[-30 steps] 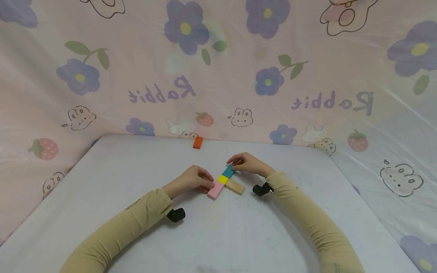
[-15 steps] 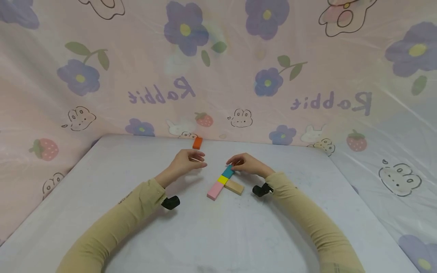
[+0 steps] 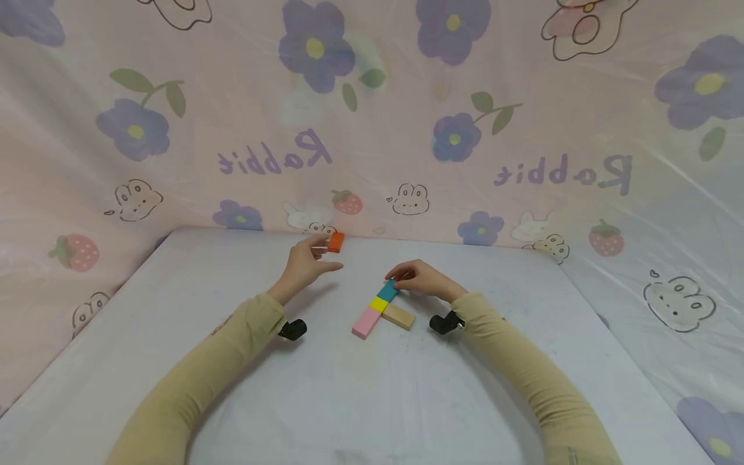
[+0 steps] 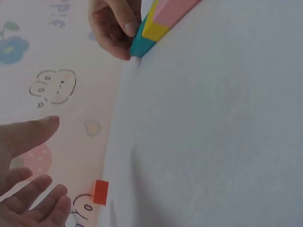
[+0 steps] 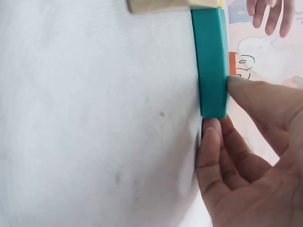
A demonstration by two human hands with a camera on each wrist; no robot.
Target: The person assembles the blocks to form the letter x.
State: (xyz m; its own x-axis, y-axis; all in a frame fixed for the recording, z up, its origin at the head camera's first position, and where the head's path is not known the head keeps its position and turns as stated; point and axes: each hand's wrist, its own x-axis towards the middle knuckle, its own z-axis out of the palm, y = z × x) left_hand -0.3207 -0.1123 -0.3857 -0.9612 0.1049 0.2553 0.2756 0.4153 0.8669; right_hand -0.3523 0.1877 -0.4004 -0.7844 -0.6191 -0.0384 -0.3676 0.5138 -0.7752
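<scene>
In the head view my left hand [image 3: 303, 263] has its thumb and fingers spread beside the orange block [image 3: 336, 242] at the table's far side. The left wrist view shows nothing between that thumb and the fingers [image 4: 40, 201]. My right hand [image 3: 427, 279] holds the far end of the teal block [image 5: 211, 61], thumb on its top and curled fingers at its end face. The teal block lies in a slanting row with a yellow block [image 3: 379, 305] and a pink block [image 3: 366, 322]. A plain wooden block [image 3: 398, 316] branches off to the right beside the yellow one.
The blocks lie on a white-covered table [image 3: 372, 400]. A printed curtain [image 3: 372, 116] with flowers and rabbits rises right behind the far edge and along both sides. Black wrist devices [image 3: 446, 322] sit under both sleeves.
My left hand has left the pink block and moved up and left, opening out, to the orange block. My right hand stays at the teal block, and the row keeps its place.
</scene>
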